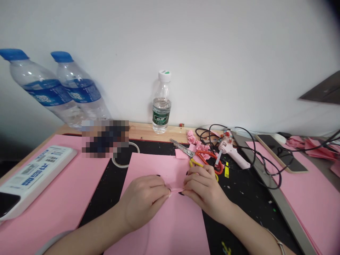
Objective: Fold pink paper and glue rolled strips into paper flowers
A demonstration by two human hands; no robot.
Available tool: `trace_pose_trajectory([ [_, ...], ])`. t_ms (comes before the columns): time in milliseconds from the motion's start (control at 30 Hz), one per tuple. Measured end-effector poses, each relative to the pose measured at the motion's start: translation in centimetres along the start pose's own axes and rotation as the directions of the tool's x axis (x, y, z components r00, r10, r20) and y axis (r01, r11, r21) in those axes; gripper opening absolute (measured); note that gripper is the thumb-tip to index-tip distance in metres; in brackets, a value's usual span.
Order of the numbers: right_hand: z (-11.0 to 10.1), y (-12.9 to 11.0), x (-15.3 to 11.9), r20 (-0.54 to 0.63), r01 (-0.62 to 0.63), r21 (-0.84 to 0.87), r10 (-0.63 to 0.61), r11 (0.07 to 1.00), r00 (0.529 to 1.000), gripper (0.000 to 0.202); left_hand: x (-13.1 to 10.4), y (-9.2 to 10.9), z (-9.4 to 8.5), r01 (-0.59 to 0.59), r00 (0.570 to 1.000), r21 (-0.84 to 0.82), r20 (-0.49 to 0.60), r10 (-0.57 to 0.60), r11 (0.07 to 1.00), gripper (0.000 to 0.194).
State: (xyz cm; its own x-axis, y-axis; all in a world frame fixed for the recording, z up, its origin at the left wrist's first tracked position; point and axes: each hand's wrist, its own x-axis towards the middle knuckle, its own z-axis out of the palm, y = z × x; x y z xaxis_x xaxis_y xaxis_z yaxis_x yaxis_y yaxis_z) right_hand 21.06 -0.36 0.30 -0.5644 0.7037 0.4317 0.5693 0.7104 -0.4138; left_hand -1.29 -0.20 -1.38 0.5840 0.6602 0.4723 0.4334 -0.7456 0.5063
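Two bare hands meet low over the desk point(148, 131), fingertips pinched together on one small strip of pink paper point(176, 190). Left hand point(145, 200): fingers curled, thumb and forefinger closed on the strip's left end. Right hand point(203, 187): same grip, closed on the right end, fingertips nearly touching those of the left. Strip is short and mostly hidden between the fingers; it sits just above a large pink sheet point(164, 212) lying flat under both hands. Whether the strip is joined to that sheet cannot be told.

Just beyond the right hand: scissors with orange handles point(196, 154), blades pointing away to the left, and a small pink paper square point(181, 153) beside them. Farther beyond and to the right, a pink glue gun point(232, 150) lying on its side amid black cable point(255, 156). Crumpled pink paper bits point(195, 140) near the scissors.

Straight ahead against the wall, a small clear bottle point(161, 102) with white cap, upright. Well to the left of the left hand, two larger bottles with blue caps point(61, 88), a white box point(34, 177) on another pink sheet point(66, 198). Well to the right, more pink sheets point(305, 191) beside a grey ruler point(276, 198).
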Motion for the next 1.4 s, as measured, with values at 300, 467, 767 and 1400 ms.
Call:
trace_pose_trajectory([
  [300, -0.4, -0.4, -0.1, -0.052, 0.017, -0.031, -0.019, 0.999, 0.998, 0.008, 0.6, 0.6, -0.7, -0.212, 0.969, 0.184, -0.088, 0.231, 0.96, 0.023],
  [467, -0.4, -0.7, 0.0, -0.026, 0.021, -0.039, -0.022, 0.999, 0.999, 0.006, 0.6, 0.6, -0.6, -0.217, 0.967, 0.211, -0.083, 0.239, 0.953, 0.023],
  [767, -0.3, -0.2, 0.0, -0.073, -0.05, 0.093, 0.057, 0.994, 0.996, 0.009, 0.6, 0.3, -0.7, -0.176, 0.978, 0.167, -0.086, 0.192, 0.97, 0.026],
  [1400, -1.2, 1.2, -1.2, -0.309, -0.45, 0.253, 0.512, 0.857, 0.801, 0.036, 0.2, -1.1, -1.2, -0.049, 0.99, 0.118, -0.125, 0.063, 0.992, 0.022],
])
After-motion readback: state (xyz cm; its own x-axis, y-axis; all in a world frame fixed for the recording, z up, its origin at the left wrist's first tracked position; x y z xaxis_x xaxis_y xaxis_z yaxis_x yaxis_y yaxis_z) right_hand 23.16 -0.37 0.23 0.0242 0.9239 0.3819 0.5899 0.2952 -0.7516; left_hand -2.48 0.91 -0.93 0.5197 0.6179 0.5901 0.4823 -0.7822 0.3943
